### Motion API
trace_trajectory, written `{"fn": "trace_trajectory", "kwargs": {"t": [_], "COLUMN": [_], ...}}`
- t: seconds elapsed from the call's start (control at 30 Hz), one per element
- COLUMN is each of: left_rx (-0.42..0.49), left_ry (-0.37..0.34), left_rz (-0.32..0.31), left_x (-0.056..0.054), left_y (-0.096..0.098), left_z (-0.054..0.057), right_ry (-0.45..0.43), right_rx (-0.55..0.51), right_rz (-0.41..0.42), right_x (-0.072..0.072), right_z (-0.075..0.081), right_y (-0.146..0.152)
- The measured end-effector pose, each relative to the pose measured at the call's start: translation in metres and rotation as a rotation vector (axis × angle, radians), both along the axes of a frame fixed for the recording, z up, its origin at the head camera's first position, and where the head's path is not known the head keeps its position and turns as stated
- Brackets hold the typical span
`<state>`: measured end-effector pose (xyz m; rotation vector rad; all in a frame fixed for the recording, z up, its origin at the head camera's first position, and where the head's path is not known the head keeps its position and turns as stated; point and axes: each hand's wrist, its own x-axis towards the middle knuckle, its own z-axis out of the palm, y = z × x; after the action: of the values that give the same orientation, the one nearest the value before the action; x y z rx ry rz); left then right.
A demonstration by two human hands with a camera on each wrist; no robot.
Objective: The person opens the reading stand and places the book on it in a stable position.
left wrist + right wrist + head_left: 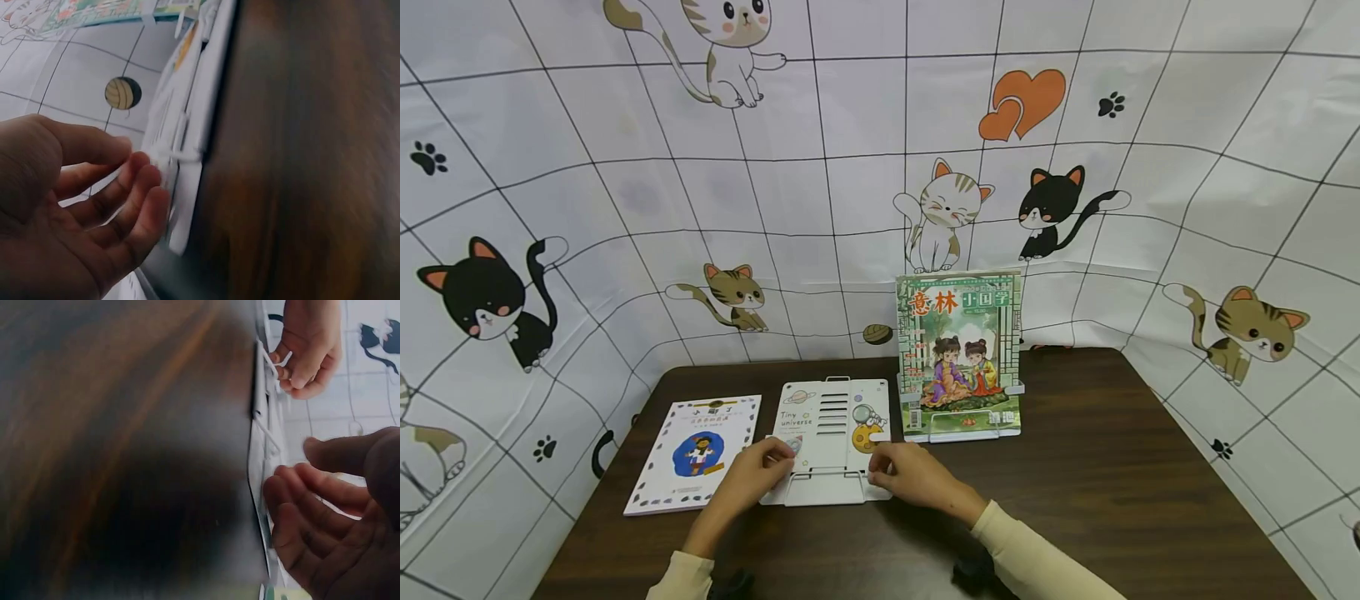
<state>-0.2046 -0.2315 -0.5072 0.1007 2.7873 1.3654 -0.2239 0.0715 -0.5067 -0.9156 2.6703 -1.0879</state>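
Observation:
A white folding book stand (831, 490) printed "Tiny universe" lies flat on the table, with slots down its middle and wire page holders (827, 473) near its front edge. At its left side is my left hand (758, 473), fingers loosely bent and thumb near the index fingertip. In the left wrist view the fingertips (153, 178) come close to the stand; whether they touch it I cannot tell. My right hand (917, 477) is at the stand's right side. The right wrist view shows its fingers (312, 512) loosely curved against or beside the stand, thumb apart, nothing held.
A white book (655, 467) with a blue round picture lies left of the stand. Behind and to the right, a green illustrated magazine (958, 350) leans upright on another white stand (1015, 389). A cat-patterned cloth (842, 192) hangs around the dark wooden table (1097, 467).

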Motion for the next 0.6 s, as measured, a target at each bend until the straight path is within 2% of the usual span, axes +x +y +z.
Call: {"fn": "trace_trajectory", "kwargs": {"t": [0.2,0.3,0.47,0.6], "left_rx": [-0.078,-0.077,-0.086,-0.112], "left_ry": [-0.006,-0.016,-0.052,-0.071], "left_rz": [-0.110,-0.147,-0.166,-0.181], "left_x": [0.009,0.012,0.014,0.014], "left_y": [-0.008,-0.009,-0.010,-0.011], "left_z": [-0.003,-0.001,0.001,0.001], "right_ry": [0.027,0.010,-0.033,-0.020], "right_rx": [0.095,0.115,0.143,0.145], "right_rz": [0.011,-0.006,-0.033,-0.055], "right_x": [0.003,0.004,0.006,0.008], "right_z": [-0.005,-0.004,-0.006,-0.009], "right_y": [-0.011,-0.014,-0.019,-0.021]}}
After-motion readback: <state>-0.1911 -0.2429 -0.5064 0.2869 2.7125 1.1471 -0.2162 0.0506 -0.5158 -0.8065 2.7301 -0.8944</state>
